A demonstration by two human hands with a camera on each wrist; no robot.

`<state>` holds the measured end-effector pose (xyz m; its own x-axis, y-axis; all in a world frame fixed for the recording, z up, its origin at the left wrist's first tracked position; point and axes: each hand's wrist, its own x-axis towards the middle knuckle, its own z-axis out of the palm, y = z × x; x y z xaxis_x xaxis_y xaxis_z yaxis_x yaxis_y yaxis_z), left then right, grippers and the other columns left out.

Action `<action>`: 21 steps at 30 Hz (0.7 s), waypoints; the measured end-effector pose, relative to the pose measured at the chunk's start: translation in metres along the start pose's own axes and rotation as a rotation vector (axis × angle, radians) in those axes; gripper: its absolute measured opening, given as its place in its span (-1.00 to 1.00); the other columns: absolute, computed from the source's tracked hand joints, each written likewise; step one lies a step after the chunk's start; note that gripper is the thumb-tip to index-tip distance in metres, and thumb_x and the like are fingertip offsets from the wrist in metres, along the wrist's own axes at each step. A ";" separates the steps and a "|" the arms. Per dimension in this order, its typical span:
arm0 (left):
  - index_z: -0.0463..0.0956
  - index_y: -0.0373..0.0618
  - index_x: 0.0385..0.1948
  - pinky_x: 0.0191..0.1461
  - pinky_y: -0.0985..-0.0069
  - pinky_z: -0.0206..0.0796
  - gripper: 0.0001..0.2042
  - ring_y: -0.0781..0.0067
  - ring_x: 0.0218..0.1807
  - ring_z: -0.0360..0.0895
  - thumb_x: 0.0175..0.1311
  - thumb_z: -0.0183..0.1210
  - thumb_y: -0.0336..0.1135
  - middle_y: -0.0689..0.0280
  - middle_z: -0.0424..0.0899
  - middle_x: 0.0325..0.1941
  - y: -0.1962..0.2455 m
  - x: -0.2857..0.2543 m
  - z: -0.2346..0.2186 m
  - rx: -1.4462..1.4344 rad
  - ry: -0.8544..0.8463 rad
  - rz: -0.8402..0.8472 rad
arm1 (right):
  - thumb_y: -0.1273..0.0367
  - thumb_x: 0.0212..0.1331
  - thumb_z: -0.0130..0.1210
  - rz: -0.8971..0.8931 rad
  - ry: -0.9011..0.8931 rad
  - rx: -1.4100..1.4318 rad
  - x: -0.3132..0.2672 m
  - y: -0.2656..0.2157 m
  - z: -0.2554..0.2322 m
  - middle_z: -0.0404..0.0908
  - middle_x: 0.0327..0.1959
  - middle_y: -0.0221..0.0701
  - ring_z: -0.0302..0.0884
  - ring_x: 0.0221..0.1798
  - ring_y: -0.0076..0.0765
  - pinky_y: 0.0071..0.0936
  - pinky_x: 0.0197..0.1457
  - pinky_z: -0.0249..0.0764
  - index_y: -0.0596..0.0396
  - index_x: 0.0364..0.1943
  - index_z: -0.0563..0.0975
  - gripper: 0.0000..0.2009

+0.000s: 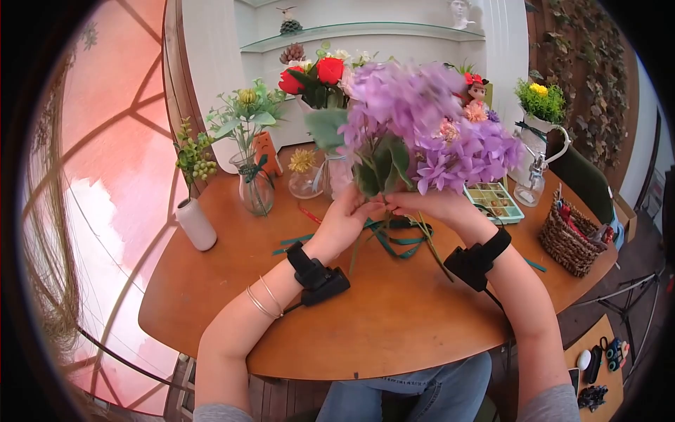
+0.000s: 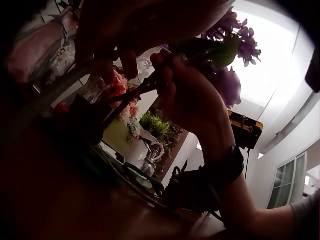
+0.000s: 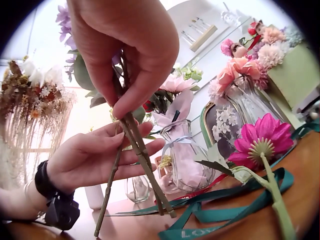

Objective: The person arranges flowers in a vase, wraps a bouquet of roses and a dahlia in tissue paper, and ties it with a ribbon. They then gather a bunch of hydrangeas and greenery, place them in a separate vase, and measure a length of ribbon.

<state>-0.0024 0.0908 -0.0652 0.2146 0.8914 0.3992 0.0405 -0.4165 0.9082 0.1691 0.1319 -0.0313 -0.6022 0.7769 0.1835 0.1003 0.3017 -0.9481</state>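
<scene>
Purple flowers with broad green leaves stand upright above both hands, partly blurred in the head view. My right hand pinches their brown-green stems between thumb and fingers, and the stem ends hang below. Close beside it, my left hand has one thin stem under its thumb, its other fingers stretched out behind the bundle. In the left wrist view the right hand grips the crossing stems. Dark green ribbon lies looped on the table below, near a magenta flower.
Along the back of the table stand a white vase, a glass vase with greenery and red roses. To the right are a compartment tray, a woven basket and a white pitcher.
</scene>
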 end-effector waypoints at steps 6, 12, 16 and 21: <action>0.13 -0.22 -0.10 -0.14 0.61 0.28 -0.72 0.52 -0.12 0.40 0.14 -0.08 -0.55 0.26 0.42 -0.15 -0.006 0.001 0.005 0.015 0.000 0.025 | 0.23 0.01 0.04 -0.018 0.019 0.050 -0.008 -0.007 0.008 0.52 -0.39 -0.41 0.46 -0.34 -0.57 -0.67 -0.25 0.43 0.14 -0.33 0.50 -0.73; 0.12 -0.23 -0.07 -0.20 0.64 0.32 -0.65 0.52 -0.21 0.46 0.08 -0.04 -0.60 0.24 0.45 -0.20 -0.009 0.002 0.004 0.156 0.067 0.105 | 0.20 -0.01 0.02 -0.130 0.093 0.028 -0.009 -0.006 0.015 0.53 -0.40 -0.45 0.45 -0.38 -0.59 -0.65 -0.31 0.39 0.09 -0.33 0.51 -0.73; 0.19 -0.35 -0.20 -0.29 0.59 0.36 -0.72 0.42 -0.26 0.53 0.03 0.01 -0.60 0.15 0.51 -0.24 0.001 -0.003 0.011 0.156 0.114 0.160 | 0.19 -0.02 0.02 -0.124 0.180 -0.239 -0.006 -0.003 0.017 0.53 -0.39 -0.48 0.43 -0.39 -0.61 -0.61 -0.32 0.34 0.06 -0.32 0.50 -0.73; 0.15 -0.25 -0.09 -0.26 0.63 0.37 -0.63 0.47 -0.23 0.49 0.04 0.01 -0.60 0.18 0.49 -0.20 0.006 -0.003 0.009 0.218 0.051 0.082 | 0.23 -0.04 0.01 -0.063 0.193 -0.187 -0.023 -0.021 0.029 0.51 -0.40 -0.50 0.41 -0.34 -0.59 -0.58 -0.28 0.31 0.07 -0.35 0.48 -0.77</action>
<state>0.0059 0.0837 -0.0621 0.1770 0.8583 0.4816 0.2358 -0.5121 0.8259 0.1580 0.0912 -0.0237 -0.4522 0.8386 0.3039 0.2228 0.4362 -0.8718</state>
